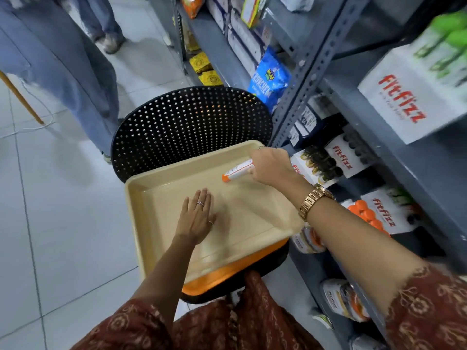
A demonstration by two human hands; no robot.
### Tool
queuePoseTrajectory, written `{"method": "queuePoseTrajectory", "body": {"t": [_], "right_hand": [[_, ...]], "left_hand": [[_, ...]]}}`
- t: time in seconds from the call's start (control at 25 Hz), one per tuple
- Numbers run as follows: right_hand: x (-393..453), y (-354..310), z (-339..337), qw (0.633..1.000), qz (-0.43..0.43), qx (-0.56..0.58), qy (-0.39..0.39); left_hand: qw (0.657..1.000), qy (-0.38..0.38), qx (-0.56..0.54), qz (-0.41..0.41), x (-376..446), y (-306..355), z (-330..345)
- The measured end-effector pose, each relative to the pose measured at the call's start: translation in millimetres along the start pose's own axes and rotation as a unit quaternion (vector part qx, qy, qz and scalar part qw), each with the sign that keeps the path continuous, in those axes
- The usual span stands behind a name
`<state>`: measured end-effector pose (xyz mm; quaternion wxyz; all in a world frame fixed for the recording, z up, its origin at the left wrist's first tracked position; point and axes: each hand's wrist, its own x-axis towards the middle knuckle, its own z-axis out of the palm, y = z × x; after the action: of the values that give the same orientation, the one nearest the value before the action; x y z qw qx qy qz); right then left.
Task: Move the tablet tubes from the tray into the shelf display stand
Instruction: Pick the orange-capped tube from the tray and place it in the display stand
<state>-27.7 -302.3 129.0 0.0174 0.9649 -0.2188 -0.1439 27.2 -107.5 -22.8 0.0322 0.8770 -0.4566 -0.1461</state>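
Observation:
A cream tray (151, 210) rests on the orange seat of a black chair. My right hand (271, 166) is shut on a white tablet tube (236, 171) with an orange cap, held low over the tray's far right corner. My left hand (195, 215) lies flat and open on the tray floor, fingers spread. No other tube shows in the tray. White Fitfizz display stands sit on the grey shelves to the right: one with orange caps (376, 213), one with dark caps (341, 157), one with green caps (414, 89).
The chair's perforated black back (192, 130) rises behind the tray. A grey steel shelf upright (310, 79) stands just right of it. A blue snack bag (269, 79) hangs off a shelf. People in blue trousers (68, 72) stand on the tiled floor at left.

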Motion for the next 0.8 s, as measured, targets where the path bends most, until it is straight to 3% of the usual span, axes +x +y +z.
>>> {"method": "queuePoseTrajectory", "body": {"t": [0.28,0.52,0.8], "right_hand": [[-116,63,-83,0.999,0.038,0.03,-0.004],[-222,133,-133,0.99,0.127,0.055,0.02],[-337,191,-171,0.965,0.229,0.089,0.096]], "left_hand": [[0.994,0.067,0.007,0.082,-11,108,-52],[0.975,0.114,0.0,0.193,-17,207,-97],[0.943,0.166,0.004,0.289,-19,319,-144]]}}
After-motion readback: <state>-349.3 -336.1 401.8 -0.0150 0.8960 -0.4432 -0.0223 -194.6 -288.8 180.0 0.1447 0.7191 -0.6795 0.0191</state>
